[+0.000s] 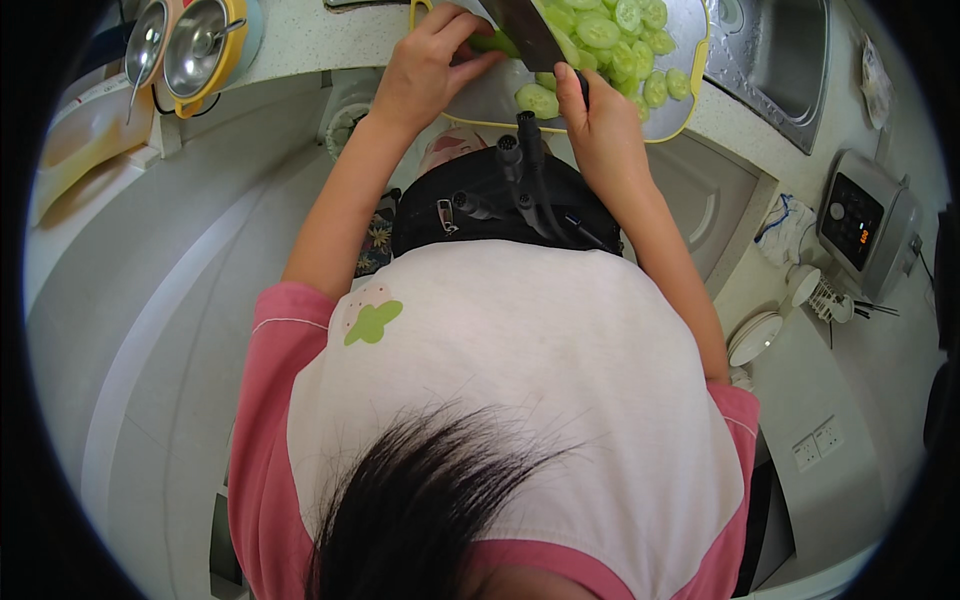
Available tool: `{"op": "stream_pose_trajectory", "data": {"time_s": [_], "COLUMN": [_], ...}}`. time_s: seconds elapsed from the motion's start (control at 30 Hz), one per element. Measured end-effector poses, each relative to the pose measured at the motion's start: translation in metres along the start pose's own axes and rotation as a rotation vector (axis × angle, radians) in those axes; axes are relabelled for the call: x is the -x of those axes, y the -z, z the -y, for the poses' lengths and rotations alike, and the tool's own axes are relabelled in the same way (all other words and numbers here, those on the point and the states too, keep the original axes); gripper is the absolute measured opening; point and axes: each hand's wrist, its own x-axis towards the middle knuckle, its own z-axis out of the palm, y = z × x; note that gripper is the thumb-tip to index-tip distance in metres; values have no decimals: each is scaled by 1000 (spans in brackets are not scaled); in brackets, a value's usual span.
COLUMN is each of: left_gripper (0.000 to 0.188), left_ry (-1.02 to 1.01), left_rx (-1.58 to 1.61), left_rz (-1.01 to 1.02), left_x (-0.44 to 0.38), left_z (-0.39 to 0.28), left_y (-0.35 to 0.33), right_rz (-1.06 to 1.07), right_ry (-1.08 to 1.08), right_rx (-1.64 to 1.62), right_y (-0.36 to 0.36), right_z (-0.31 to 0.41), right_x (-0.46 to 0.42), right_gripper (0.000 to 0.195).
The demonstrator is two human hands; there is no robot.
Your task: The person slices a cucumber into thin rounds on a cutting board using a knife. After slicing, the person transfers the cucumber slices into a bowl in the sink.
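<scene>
At the top of the view, my right hand (606, 120) grips the black handle of a broad-bladed kitchen knife (525, 34). The blade slants up and to the left, beside an uncut piece of peeled cucumber (493, 43). Fingers of my left hand (435, 60) hold that piece from its left side. Pale green cucumber slices (598, 31) lie heaped to the right of the blade, and one slice (537, 100) rests nearer to me. All of this is on a grey cutting board (480, 101) with a yellow rim. The board's far part is cut off by the frame.
A steel sink (772, 67) adjoins the board on the right. Two metal bowls, one yellow-rimmed (196, 46), one pink-rimmed (147, 45), stand at the upper left with spoons inside. Black cable connectors (529, 142) protrude from a waist bag (442, 180) below the board. An appliance (862, 225) is at right.
</scene>
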Motion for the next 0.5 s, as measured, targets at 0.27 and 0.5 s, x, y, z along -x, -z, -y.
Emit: {"op": "stream_pose_trajectory", "data": {"time_s": [0.27,0.5], "left_gripper": [25,25], "left_ry": [28,62], "left_rx": [8,48], "left_rz": [20,18], "left_x": [1,3], "left_z": [0,2], "left_y": [0,-2], "right_rz": [-8,34], "right_ry": [-23,-111], "right_rx": [-62,-198], "right_y": [-14,9], "right_z": [-13,-9], "right_x": [-10,2], "right_gripper": [48,52]}}
